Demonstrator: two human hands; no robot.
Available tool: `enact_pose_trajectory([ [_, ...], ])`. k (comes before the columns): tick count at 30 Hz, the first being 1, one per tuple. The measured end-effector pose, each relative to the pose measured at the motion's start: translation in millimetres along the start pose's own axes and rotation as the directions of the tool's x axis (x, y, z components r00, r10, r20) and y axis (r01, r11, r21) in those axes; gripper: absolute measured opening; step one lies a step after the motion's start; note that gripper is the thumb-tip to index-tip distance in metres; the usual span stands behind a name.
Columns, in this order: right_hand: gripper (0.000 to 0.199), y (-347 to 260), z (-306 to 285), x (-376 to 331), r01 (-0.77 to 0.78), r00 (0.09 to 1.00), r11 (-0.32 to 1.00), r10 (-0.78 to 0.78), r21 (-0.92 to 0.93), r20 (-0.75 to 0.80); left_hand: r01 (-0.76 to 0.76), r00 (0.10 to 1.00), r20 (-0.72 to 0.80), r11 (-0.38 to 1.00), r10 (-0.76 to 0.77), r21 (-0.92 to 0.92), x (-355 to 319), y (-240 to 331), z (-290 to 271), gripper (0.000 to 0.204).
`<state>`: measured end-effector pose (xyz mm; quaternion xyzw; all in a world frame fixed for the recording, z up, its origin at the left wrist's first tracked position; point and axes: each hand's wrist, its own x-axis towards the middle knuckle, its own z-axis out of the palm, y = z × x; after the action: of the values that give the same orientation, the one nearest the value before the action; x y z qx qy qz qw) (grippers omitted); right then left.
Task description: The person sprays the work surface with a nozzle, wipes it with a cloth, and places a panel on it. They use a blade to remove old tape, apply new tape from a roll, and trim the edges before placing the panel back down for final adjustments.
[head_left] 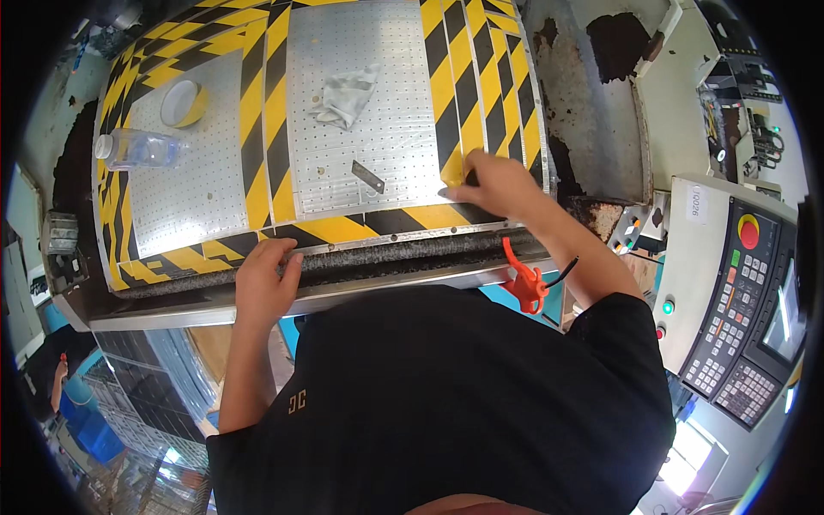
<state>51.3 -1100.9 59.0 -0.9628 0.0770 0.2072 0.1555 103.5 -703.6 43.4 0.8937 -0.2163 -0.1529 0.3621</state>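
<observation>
Head view: right hand pinching yellow-black tape, fingertips half hidden; left hand flat on desk edge, grip empty.

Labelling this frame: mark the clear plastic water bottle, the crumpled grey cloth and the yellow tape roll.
clear plastic water bottle (142, 148), head view, mid-body.
crumpled grey cloth (347, 93), head view, centre fold.
yellow tape roll (184, 103), head view, on its ring.

The person wears a black short-sleeved shirt with a small pale mark on the left side of the chest. The sleeves end above the elbows, leaving both forearms bare. Neither hand wears a glove, ring or watch.
</observation>
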Motion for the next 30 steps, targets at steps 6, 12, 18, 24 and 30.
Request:
enact_pose_trajectory([
  [6,0.029,14.8,23.0,19.4,0.223,0.962,0.975,-0.217,-0.016,0.165,0.018,1.0,0.023,1.0,-0.018,-0.01,1.5,-0.4,-1.3,0.022],
  [12,0.027,27.9,-18.7,38.2,0.201,0.904,0.963,-0.252,0.177,0.346,0.062,0.998,0.016,0.996,-0.061,-0.07,-0.8,-0.4,-4.7,0.023],
  [18,0.02,39.0,-53.6,45.4,-0.388,0.835,0.601,-0.092,0.699,0.543,0.102,0.994,0.035,0.988,-0.099,-0.116,2.2,0.5,-5.9,0.024],
  [24,0.015,31.5,-131.5,31.1,-0.279,0.945,0.207,-0.115,0.938,0.306,0.098,0.995,0.025,0.991,-0.096,-0.093,3.7,5.0,-12.1,0.024],
  [30,0.015,12.6,-190.9,27.0,-0.052,0.998,0.245,0.037,0.968,0.045,0.148,0.988,0.052,0.987,-0.144,-0.068,6.6,4.1,-6.1,0.024],
])
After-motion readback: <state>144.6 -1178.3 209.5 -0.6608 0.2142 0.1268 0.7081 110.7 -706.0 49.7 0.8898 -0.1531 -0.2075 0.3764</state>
